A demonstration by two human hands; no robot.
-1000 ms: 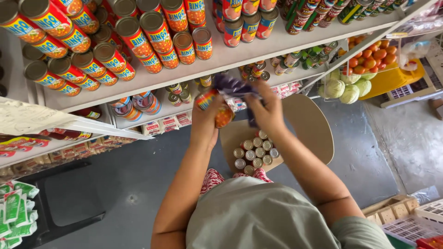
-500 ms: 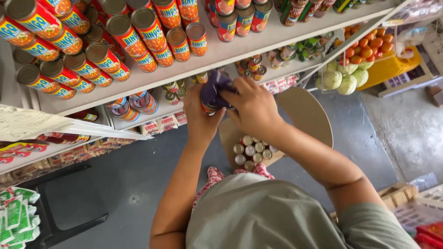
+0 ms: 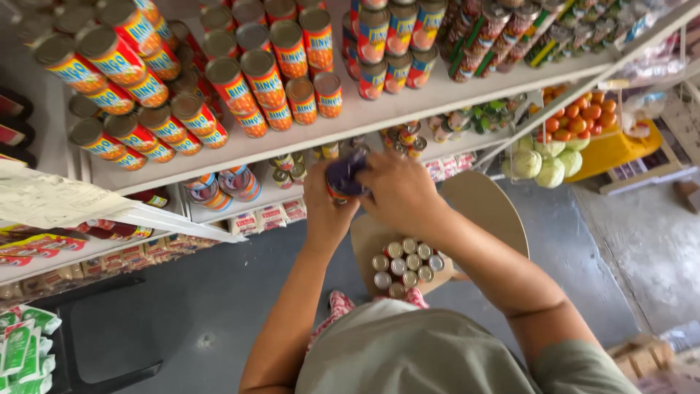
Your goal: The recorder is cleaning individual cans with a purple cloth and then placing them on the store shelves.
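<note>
My left hand [image 3: 326,208] grips a small can [image 3: 337,191] from the left, at chest height in front of the shelves. My right hand [image 3: 397,191] presses a purple cloth [image 3: 344,174] over the top of that can; most of the can is hidden by the cloth and my fingers. Directly below my hands, several small silver-topped cans [image 3: 406,265] stand packed together on a tan wooden stool [image 3: 487,208].
A white shelf [image 3: 379,115] holds rows of orange-labelled cans [image 3: 255,84] lying and standing. A lower shelf carries small jars and packets [image 3: 271,216]. To the right are cabbages [image 3: 541,162] and a yellow tray of tomatoes [image 3: 588,117]. The floor is grey concrete.
My right hand has brought the purple cloth down over the can, which was exposed a second ago. Both hands stay close together above the stool.
</note>
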